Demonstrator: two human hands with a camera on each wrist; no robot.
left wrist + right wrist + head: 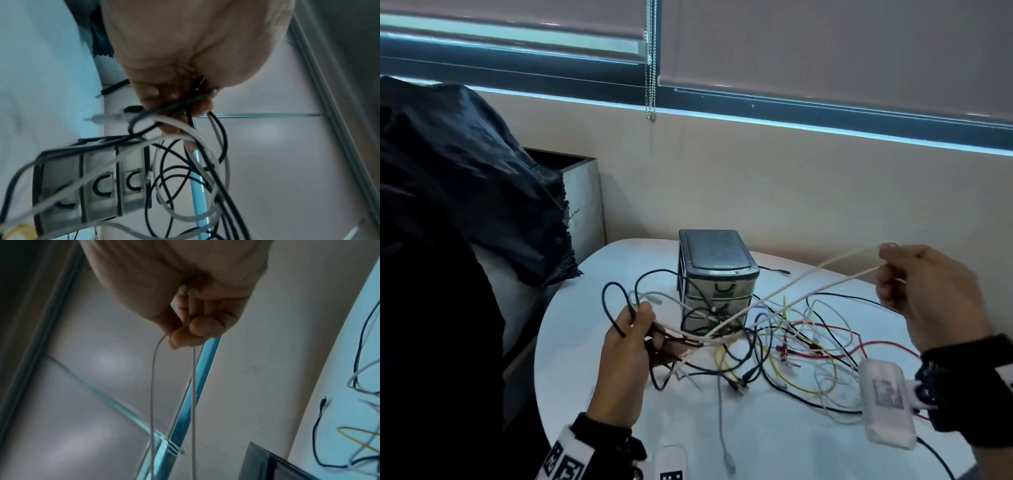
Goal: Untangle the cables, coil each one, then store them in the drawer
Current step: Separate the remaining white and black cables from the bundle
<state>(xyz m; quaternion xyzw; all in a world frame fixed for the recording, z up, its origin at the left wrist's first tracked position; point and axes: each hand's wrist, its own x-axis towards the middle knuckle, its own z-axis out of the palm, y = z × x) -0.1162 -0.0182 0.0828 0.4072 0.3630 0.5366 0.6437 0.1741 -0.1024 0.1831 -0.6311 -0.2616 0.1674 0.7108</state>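
Where I look first: white cable (784, 294), a doubled strand stretched through the air from my left hand up to my right.
Right hand (924, 291): I see it raised, thumb and fingers pinching the fold of the white cable; on its wrist view two strands (152, 394) hang from the fingertips (185, 337).
Left hand (630, 356): I see it curled round a bundle of dark and white cable ends (185, 116), with a dark loop (616, 301) standing above the thumb.
Tangle (804, 346): between and below my two hands, black, white, yellow and red cables lie crossed over one another on the white table (774, 442).
Drawer unit (717, 281): beyond the left hand, a small grey three-drawer box stands on the table, drawers shut, with cables draped across its front (98, 183).
Further out: a dark jacket (458, 178) lies left of my left hand; window blinds (825, 51) with a bead chain (650, 68) hang beyond both hands.
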